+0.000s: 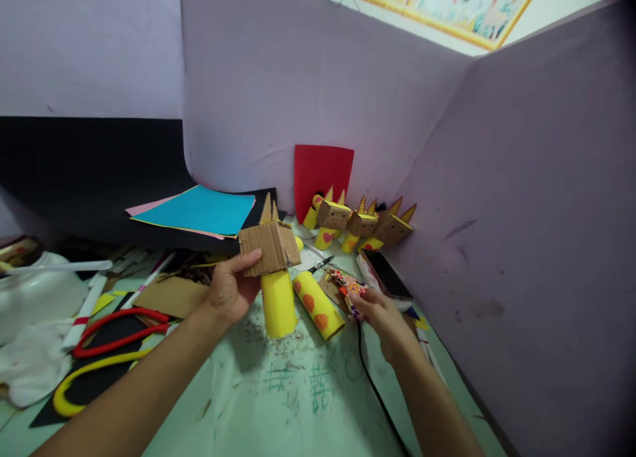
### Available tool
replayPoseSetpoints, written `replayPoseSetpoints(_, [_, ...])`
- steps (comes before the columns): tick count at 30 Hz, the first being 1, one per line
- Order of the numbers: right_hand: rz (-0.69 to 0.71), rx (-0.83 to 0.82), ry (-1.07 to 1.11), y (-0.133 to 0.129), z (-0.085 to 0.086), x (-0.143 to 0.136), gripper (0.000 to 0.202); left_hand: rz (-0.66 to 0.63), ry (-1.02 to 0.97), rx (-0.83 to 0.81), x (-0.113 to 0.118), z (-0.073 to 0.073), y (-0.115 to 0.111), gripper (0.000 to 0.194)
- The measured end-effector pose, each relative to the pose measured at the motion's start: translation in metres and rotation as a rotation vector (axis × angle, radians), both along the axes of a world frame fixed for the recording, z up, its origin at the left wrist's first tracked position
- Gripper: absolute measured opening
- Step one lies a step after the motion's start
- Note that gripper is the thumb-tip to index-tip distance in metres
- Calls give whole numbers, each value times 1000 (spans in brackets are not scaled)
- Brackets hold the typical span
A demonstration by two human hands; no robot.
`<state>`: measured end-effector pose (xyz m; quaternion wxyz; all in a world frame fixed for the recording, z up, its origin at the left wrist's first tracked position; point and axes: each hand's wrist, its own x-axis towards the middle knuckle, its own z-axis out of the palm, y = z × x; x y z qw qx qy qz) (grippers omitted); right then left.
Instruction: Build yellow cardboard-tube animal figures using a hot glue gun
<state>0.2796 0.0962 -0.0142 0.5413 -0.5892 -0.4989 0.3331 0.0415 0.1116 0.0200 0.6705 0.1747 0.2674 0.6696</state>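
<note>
My left hand (pixel 233 286) is closed on a cardboard figure (pixel 269 250), thumb on its brown box head. Two plain pointed cardboard horns stick up from the head, and a yellow paper tube (pixel 279 304) is under it. My right hand (pixel 381 311) grips a small flower-patterned tool with an orange part, which looks like a glue gun (pixel 349 283); a black cord (pixel 372 377) runs from it toward the front edge. Between my hands a yellow tube with orange spots (pixel 318 304) lies on the table. A thin dark pen or knife (pixel 322 263) lies behind it.
Several finished-looking horned box figures (pixel 365 224) stand at the back before a red sheet (pixel 322 179). A phone (pixel 390 271) lies at right. Coloured paper (pixel 199 208), scissors with red and yellow handles (pixel 119 324), cardboard scraps (pixel 171 295) and a white pot (pixel 42 291) are at left.
</note>
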Motion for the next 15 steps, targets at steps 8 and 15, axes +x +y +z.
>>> replayPoseSetpoints(8, [356, -248, 435, -45, 22, -78, 92, -51, -34, 41, 8, -2, -6, 47])
replayPoseSetpoints(15, [572, -269, 475, -42, -1, -103, 63, -88, -16, 62, 7, -1, -11, 37])
